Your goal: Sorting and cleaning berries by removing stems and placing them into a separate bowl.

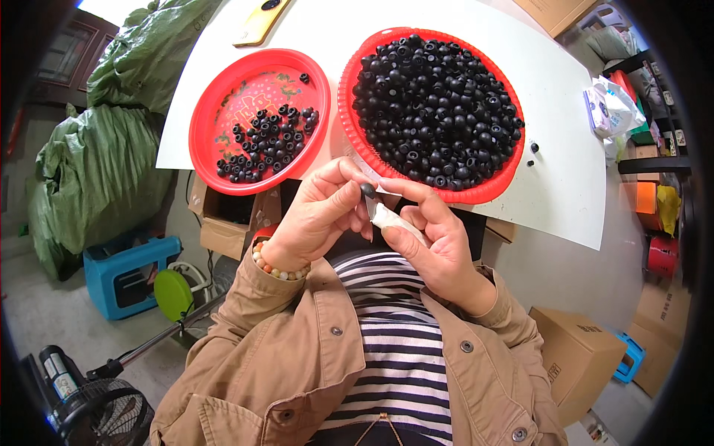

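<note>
As LH (pixel 320 209) holds pc (pixel 367 191), tray (pixel 260 68) has txt (pixel 250 110)

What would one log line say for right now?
left hand: holding black piece | right hand: holding white-wrapped knife close beside it | big red tray: heaped with black pieces | smaller red tray: fewer

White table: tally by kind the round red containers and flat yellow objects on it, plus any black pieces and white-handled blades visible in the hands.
Round red containers: 2
Flat yellow object: 1
Black piece, left hand: 1, the piece, the hand
White-handled blade, right hand: 1
Total: 5
</note>
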